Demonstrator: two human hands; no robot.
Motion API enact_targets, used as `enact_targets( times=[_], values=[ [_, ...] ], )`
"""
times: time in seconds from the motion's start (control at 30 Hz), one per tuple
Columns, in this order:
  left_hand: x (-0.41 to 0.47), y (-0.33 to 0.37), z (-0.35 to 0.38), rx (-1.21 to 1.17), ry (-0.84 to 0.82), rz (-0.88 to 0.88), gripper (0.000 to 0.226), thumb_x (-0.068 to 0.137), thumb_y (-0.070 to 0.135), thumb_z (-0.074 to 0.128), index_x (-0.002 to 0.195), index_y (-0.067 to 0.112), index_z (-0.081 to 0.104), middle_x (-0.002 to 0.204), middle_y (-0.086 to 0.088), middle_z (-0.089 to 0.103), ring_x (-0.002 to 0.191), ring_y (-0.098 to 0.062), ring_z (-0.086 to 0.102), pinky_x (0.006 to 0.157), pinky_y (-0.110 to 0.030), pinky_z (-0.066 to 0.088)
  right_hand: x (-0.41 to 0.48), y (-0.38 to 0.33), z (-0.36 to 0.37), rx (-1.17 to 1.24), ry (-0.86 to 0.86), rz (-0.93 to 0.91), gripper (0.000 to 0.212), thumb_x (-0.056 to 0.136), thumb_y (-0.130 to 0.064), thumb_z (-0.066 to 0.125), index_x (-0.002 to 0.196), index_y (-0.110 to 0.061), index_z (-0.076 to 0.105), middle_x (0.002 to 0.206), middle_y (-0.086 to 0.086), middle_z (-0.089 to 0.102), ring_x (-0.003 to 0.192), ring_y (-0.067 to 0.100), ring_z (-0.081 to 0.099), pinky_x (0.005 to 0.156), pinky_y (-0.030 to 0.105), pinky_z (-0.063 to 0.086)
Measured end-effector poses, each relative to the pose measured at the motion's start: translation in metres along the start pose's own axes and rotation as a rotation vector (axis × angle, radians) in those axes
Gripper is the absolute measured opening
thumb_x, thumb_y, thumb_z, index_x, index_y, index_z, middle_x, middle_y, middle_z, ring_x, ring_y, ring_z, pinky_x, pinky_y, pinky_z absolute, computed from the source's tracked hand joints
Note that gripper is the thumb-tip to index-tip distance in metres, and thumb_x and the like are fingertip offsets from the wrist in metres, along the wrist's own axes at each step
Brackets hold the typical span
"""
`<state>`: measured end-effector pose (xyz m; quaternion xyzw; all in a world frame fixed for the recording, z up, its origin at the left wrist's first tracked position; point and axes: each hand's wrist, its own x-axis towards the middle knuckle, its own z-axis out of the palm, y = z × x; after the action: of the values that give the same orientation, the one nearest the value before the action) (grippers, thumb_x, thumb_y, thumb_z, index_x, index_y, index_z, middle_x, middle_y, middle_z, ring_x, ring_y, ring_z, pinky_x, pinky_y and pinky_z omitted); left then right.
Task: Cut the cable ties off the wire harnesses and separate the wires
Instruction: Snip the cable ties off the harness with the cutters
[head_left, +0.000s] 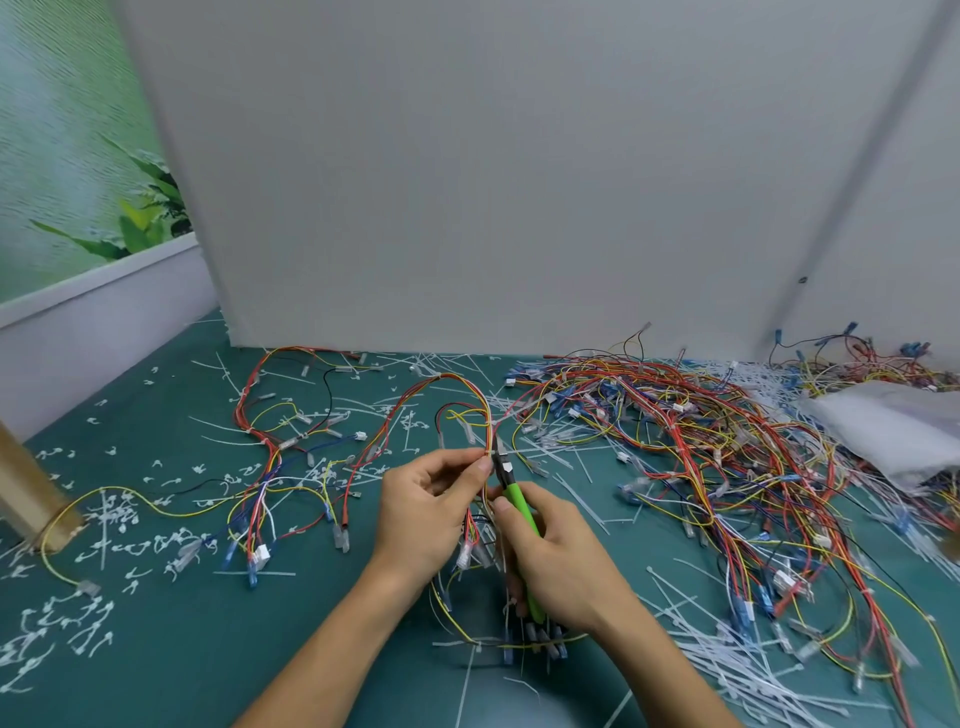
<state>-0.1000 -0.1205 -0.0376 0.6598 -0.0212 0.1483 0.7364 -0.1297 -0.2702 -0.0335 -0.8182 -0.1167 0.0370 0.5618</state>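
While the left hand (434, 501) pinches a red, yellow and orange wire harness (487, 421) between thumb and fingers near the middle of the teal desk (171, 649), the right hand (558, 564) grips green-handled flush cutters (514, 496), whose tip is at the bundle just beside the left fingertips. White cut cable ties (111, 512) lie scattered from 7 to 11 o'clock and heaped at 4 o'clock, so much looks done. A big tangled pile of multicoloured harnesses (701, 457) at 2 o'clock seems left to do. The looser wires (275, 447) at 10 o'clock look partly freed.
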Motion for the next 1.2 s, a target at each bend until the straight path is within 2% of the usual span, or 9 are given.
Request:
enact_targets(
  times=[0.07,0.2,0.33,0.5,0.7,0.83,0.93,1.1,1.2],
  values=[
    [-0.0002,0.0005,-0.0006,-0.012,-0.008,-0.009,0.014,0.085,0.005,0.076,0.088,0.018,0.079,0.084,-0.003,0.078,0.075,-0.012,0.073,0.07,-0.017,0.055,0.0004,-0.0002,-0.0012,-0.021,0.008,0.004,0.023,0.105,-0.035,0.049,0.097,-0.015,0.057,0.06,0.004,0.05,0.05,0.021,0.048,0.052,0.049,0.049],
    [0.0,0.0016,0.0003,-0.031,-0.014,-0.02,0.013,0.085,0.003,0.075,0.088,0.016,0.078,0.083,-0.004,0.078,0.073,-0.013,0.073,0.068,-0.017,0.054,-0.001,-0.0036,0.0007,0.053,-0.026,0.031,0.015,0.105,-0.036,0.049,0.096,-0.027,0.057,0.06,0.006,0.055,0.047,0.032,0.061,0.044,0.038,0.051],
    [0.0004,0.0011,-0.0003,-0.022,-0.029,-0.03,0.014,0.086,0.004,0.075,0.088,0.018,0.078,0.085,-0.003,0.078,0.077,-0.012,0.073,0.07,-0.018,0.055,-0.0014,-0.0047,0.0001,0.071,-0.074,0.064,0.012,0.102,-0.041,0.053,0.098,-0.03,0.056,0.074,0.017,0.065,0.065,0.045,0.069,0.053,0.05,0.059],
    [0.0006,0.0017,-0.0003,-0.049,-0.034,-0.02,0.013,0.086,0.001,0.073,0.089,0.013,0.077,0.084,-0.003,0.078,0.074,-0.008,0.071,0.07,-0.016,0.054,-0.0014,-0.0031,-0.0019,-0.006,-0.03,0.009,0.023,0.105,-0.039,0.05,0.093,-0.019,0.052,0.06,0.004,0.054,0.045,0.025,0.058,0.047,0.041,0.052],
    [0.0016,-0.0005,0.0007,-0.041,-0.016,0.0,0.012,0.086,0.001,0.073,0.089,0.012,0.077,0.082,-0.002,0.078,0.073,-0.007,0.071,0.069,-0.015,0.053,-0.0014,-0.0025,-0.0023,0.001,-0.03,0.0,0.021,0.105,-0.037,0.049,0.092,-0.021,0.051,0.058,0.003,0.053,0.041,0.021,0.057,0.041,0.031,0.047],
    [0.0019,-0.0045,-0.0004,-0.004,0.006,0.005,0.008,0.087,0.012,0.074,0.085,0.018,0.078,0.083,-0.003,0.078,0.075,-0.011,0.072,0.071,-0.019,0.055,-0.0013,-0.0028,-0.0015,0.037,-0.057,0.024,0.016,0.104,-0.039,0.052,0.094,-0.026,0.054,0.067,0.005,0.057,0.053,0.026,0.063,0.048,0.043,0.056],
    [0.0022,-0.0046,-0.0007,-0.013,-0.003,-0.01,0.006,0.086,0.016,0.074,0.083,0.019,0.078,0.083,-0.004,0.077,0.074,-0.016,0.072,0.071,-0.022,0.056,-0.003,-0.004,-0.0009,0.059,-0.079,0.021,0.015,0.103,-0.039,0.054,0.093,-0.028,0.055,0.074,0.009,0.056,0.057,0.024,0.064,0.051,0.042,0.059],
    [0.0032,-0.0026,-0.0007,-0.018,0.014,-0.017,0.006,0.087,0.007,0.073,0.085,0.011,0.077,0.077,-0.006,0.076,0.069,-0.011,0.069,0.07,-0.021,0.055,-0.0034,-0.0033,-0.0009,-0.03,-0.033,-0.029,0.028,0.105,-0.038,0.051,0.093,-0.013,0.053,0.065,0.006,0.049,0.052,0.023,0.05,0.053,0.052,0.051],
    [0.0021,0.0004,-0.0004,-0.04,0.034,-0.032,0.009,0.087,0.005,0.072,0.082,0.01,0.077,0.074,-0.01,0.075,0.069,-0.016,0.067,0.075,-0.034,0.057,-0.0024,-0.0024,-0.0006,-0.042,-0.021,-0.047,0.025,0.105,-0.038,0.051,0.089,-0.019,0.054,0.064,0.0,0.044,0.057,0.023,0.043,0.055,0.054,0.047]
  ],
)
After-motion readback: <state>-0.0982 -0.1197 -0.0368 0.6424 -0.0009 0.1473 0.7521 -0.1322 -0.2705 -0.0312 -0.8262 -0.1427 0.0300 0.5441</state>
